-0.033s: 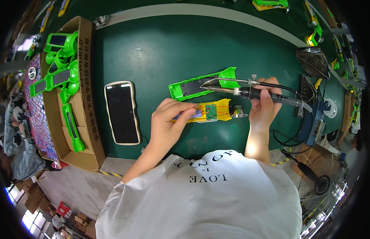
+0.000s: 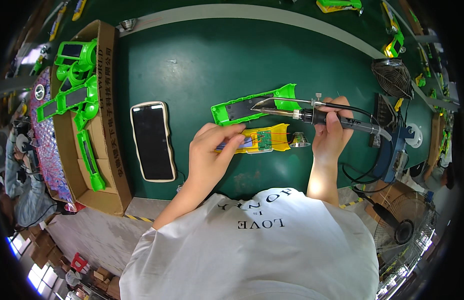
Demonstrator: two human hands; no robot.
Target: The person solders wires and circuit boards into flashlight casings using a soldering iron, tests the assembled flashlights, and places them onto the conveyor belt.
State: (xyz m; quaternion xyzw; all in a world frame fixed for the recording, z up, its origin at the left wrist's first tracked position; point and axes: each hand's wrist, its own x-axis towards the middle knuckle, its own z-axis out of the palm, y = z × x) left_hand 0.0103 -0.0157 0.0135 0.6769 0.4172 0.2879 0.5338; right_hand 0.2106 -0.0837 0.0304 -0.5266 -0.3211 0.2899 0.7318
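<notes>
At centre, our left hand (image 2: 209, 145) bends over the yellow shell (image 2: 282, 144), its hold unclear to us; right of centre, our right hand (image 2: 328, 135) grips the iron (image 2: 306, 115); board (image 2: 264, 141) and lamp (image 2: 300, 140) look wired; the green shell (image 2: 239, 111) lies unjoined above.

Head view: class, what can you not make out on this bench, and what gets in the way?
1. Left end of the yellow casing: head view, hidden by the left hand.
2. Full length of the blue part: head view, covered by the same hand.
3. Part of the grip of the soldering iron: head view, behind the right hand.
4. Joints on the circuit board: head view, too small.
</notes>
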